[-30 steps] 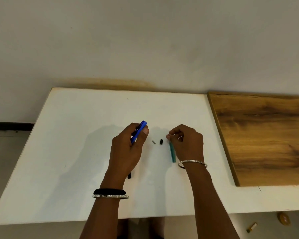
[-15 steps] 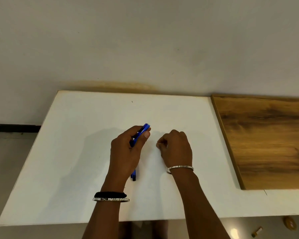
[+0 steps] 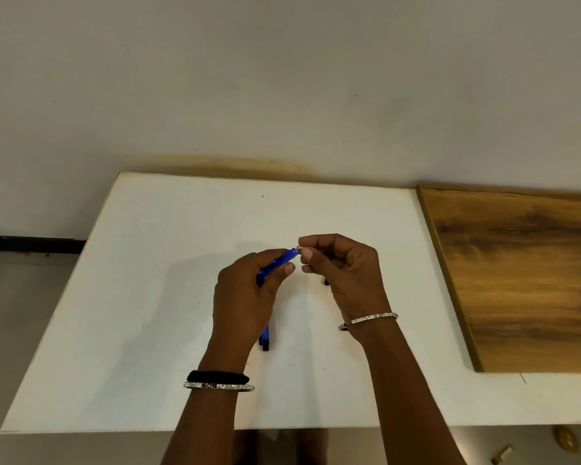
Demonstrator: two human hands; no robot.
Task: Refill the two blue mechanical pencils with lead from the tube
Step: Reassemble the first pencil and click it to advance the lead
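Item: left hand (image 3: 245, 297), fingers curled round one blue pencil (image 3: 280, 260), its raised end tilted toward my right. Item: right hand (image 3: 346, 273), a second ago down at the lead tube on the worktop (image 3: 148, 297), now lifted, thumb and forefinger pinching a small pale piece (image 3: 299, 247) right at that pencil's end. That piece no longer lies between my hands; a small black cap (image 3: 326, 281) remains there. Second blue pencil (image 3: 265, 340) lies beneath my left wrist. The tube is hidden, probably behind my right hand. Judgement: I am closing up the first pencil; the second looks still to do.
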